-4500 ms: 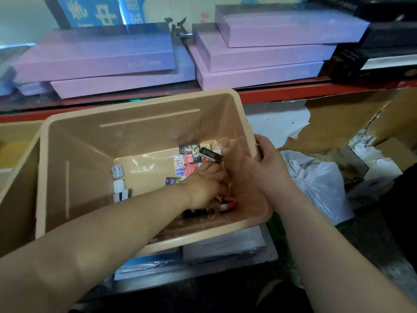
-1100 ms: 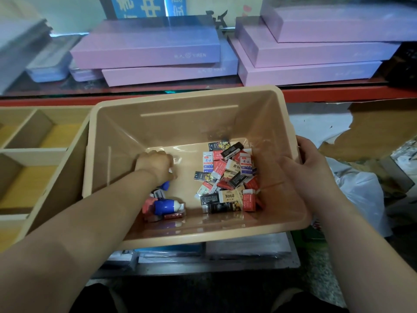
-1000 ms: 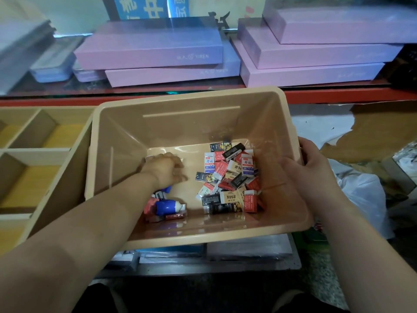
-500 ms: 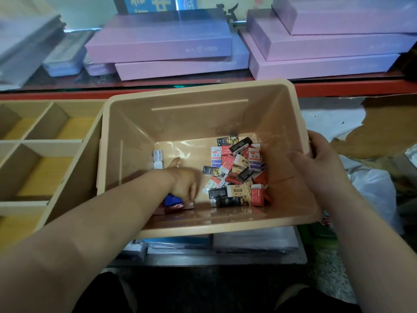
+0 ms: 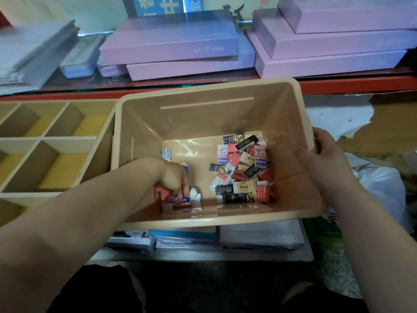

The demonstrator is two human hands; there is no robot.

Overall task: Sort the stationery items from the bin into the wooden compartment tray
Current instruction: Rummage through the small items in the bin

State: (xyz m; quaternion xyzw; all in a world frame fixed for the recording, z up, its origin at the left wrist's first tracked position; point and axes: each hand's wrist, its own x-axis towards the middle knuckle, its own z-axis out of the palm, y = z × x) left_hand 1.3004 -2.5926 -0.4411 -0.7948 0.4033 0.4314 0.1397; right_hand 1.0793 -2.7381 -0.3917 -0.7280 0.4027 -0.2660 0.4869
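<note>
The left hand [image 5: 174,180] curls its fingers around a small blue-and-white plastic item [image 5: 192,193] in the beige plastic bin [image 5: 203,123]; the right hand [image 5: 325,161] clamps its rim. Wrapped erasers [image 5: 242,168] lie between both sets of fingers, the wooden compartment tray [image 5: 56,141] left of them, lilac cardboard boxes [image 5: 169,46] shelved beyond.

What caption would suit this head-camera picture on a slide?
Left hand reaches among small items in a beige bin; right hand grips its rim, beside a wooden tray.

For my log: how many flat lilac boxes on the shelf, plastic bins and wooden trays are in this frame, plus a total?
flat lilac cardboard boxes: 5
beige plastic bin: 1
wooden compartment tray: 1
Total: 7
</note>
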